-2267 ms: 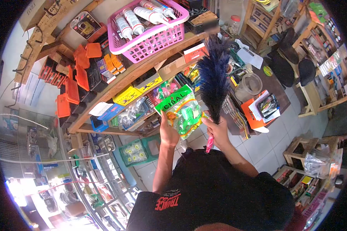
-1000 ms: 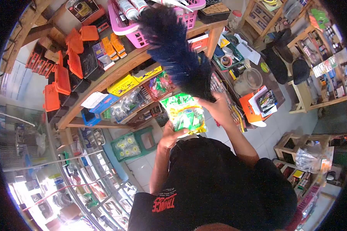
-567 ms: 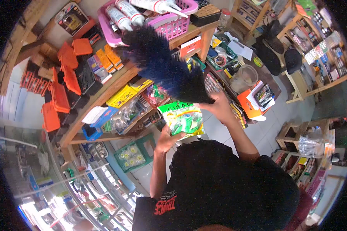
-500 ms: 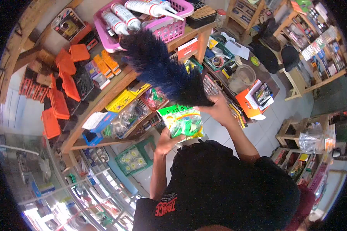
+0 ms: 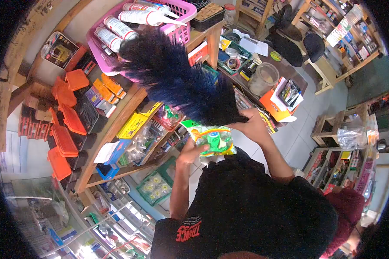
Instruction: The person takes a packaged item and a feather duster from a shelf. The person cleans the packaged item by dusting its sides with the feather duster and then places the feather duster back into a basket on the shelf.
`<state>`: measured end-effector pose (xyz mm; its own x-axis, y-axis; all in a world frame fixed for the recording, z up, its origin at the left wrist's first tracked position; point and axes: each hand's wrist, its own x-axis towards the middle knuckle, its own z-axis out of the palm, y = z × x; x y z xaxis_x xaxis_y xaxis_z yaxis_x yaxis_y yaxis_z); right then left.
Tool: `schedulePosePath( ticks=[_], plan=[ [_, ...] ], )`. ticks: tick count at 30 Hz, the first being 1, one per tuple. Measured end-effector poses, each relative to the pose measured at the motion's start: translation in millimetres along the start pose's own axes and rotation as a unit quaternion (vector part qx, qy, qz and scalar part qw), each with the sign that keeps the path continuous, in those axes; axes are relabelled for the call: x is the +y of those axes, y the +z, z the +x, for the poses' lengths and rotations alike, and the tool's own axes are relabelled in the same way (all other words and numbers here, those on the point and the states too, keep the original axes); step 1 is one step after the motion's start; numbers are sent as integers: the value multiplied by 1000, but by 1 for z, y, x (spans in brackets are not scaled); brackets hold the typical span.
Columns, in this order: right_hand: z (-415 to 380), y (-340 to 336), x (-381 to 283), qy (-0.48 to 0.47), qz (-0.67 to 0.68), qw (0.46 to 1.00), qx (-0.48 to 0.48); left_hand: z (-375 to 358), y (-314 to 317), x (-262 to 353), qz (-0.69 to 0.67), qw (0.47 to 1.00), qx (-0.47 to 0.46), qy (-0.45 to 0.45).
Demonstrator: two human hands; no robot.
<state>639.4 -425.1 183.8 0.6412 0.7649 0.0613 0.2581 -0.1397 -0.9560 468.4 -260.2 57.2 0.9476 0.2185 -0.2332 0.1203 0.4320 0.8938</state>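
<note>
My right hand (image 5: 254, 127) grips the base of a dark blue feather duster (image 5: 177, 80). The duster slants up and to the left, and its feathers reach the pink basket (image 5: 177, 30) on the wooden shelf (image 5: 129, 101). My left hand (image 5: 189, 152) holds a clear plastic packet (image 5: 212, 139) with a green header and green and yellow contents. The packet sits just below the duster, in front of my chest.
White sealant tubes (image 5: 116, 30) lie in the pink basket. Orange cases (image 5: 67, 125) hang at the left. Small boxes and bagged goods fill the lower shelf (image 5: 138, 138). A cluttered counter (image 5: 263, 77) stands to the right, a green crate (image 5: 153, 187) sits on the tiled floor.
The duster has swung from upright over to the left, up to the pink basket. My left hand has drawn the packet lower, nearer my chest.
</note>
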Motion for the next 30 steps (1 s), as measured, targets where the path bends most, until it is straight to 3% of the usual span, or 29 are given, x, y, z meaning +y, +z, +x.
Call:
schedulePosePath(
  ticks=[8,11,12,17,18,19,21,23,25,26,29,30],
  plan=[
    [21,-25,37,-58,16,995,78,16,8,-7,-309,948,59,49],
    [18,-44,33,40,111,993,-2,25,10,3,-345,928,61,123],
    [16,-44,48,9,84,996,11,28,17,15,-351,923,73,137],
    [5,-69,75,33,53,988,-139,49,36,54,-396,877,193,193],
    [2,-73,91,-2,8,989,-148,57,8,30,-478,848,58,220],
    [0,-78,91,25,3,986,-167,58,40,64,-465,853,152,180],
    [-4,-84,102,65,-18,982,-175,56,24,31,-388,885,45,252],
    [-7,-94,112,27,-47,985,-161,68,18,17,-186,932,175,259],
    [-10,-102,116,31,-43,988,-143,68,24,24,-422,869,27,256],
    [-12,-106,122,45,-30,991,-125,69,33,36,-402,879,150,206],
    [-11,-117,147,84,15,994,-70,83,38,48,-492,817,-20,299],
    [-10,-120,152,82,28,994,-67,82,49,49,-479,823,87,292]
  ],
)
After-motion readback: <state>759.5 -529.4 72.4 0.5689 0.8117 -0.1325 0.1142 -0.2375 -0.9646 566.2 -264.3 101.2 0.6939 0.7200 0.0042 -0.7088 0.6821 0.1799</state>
